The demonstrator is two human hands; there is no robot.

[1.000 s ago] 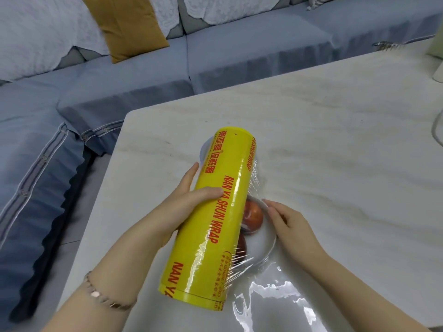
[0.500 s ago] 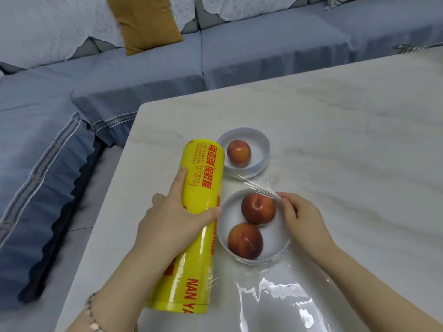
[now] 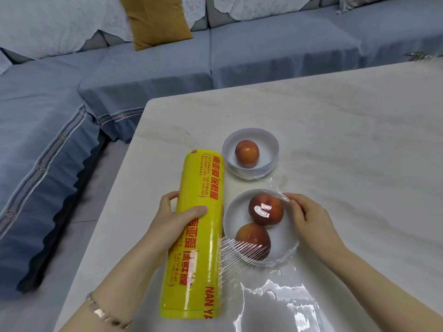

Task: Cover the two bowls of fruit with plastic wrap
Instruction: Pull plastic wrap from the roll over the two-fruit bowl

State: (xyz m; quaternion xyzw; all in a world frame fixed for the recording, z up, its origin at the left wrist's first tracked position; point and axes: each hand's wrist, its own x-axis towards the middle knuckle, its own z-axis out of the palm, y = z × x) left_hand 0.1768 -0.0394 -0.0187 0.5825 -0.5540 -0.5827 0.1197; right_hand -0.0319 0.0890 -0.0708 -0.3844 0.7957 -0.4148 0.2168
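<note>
A blue sofa [image 3: 60,144] stands past the left edge of the table [image 3: 347,140], with a yellow cushion [image 3: 155,20] on it. A bracelet [image 3: 105,312] sits on the left wrist. The left hand [image 3: 178,219] holds a big yellow roll [image 3: 199,226] of plastic wrap. Its thumb lies over the top and its fingers curl round the far side. The roll lies long-ways near the left edge of the table. I cannot tell if it rests on the table.

Clear plastic wrap [image 3: 239,252] runs from the roll over the near bowl [image 3: 282,243], which is just beside the roll. Two red fruits [image 3: 265,209] are in this bowl. The far bowl [image 3: 271,142] sits just behind it, nearer the far left corner, with one fruit [image 3: 247,153] inside. I cannot tell if wrap lies over that one.

The right hand [image 3: 309,221] is at the right side of the near bowl. Its fingers are bent and pinch the edge of the wrap by the bowl's rim. More shiny wrap [image 3: 275,305] lies flat on the table by the near edge
</note>
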